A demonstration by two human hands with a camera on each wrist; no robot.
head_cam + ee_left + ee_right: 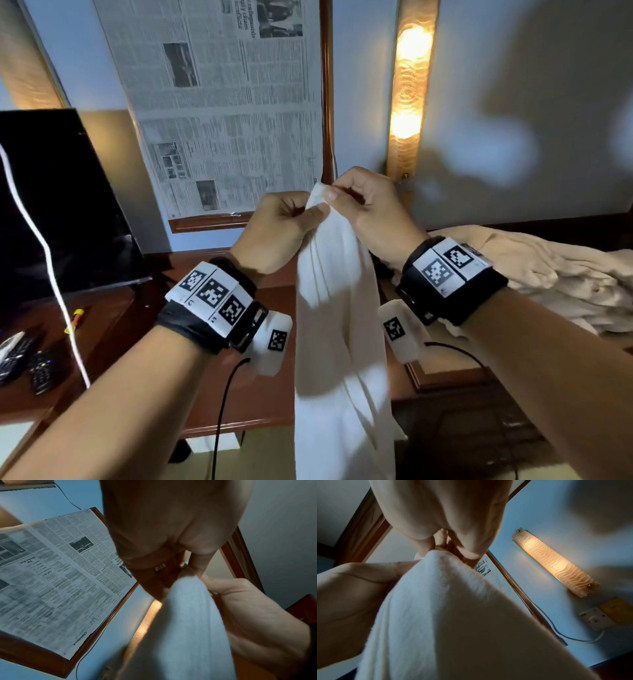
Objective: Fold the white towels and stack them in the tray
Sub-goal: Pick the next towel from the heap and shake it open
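Both hands meet at the top of the towel [337, 308], the left hand [277, 236] and the right hand [373, 212] each pinching its upper edge, knuckles almost touching. Its long axis hangs straight down between the wrists, above the desk [246, 394].

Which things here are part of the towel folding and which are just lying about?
Part of the job: white towel, pinched by left hand and right hand; towel pile.

Lying about: remotes, screen, newspaper, wall lamp.
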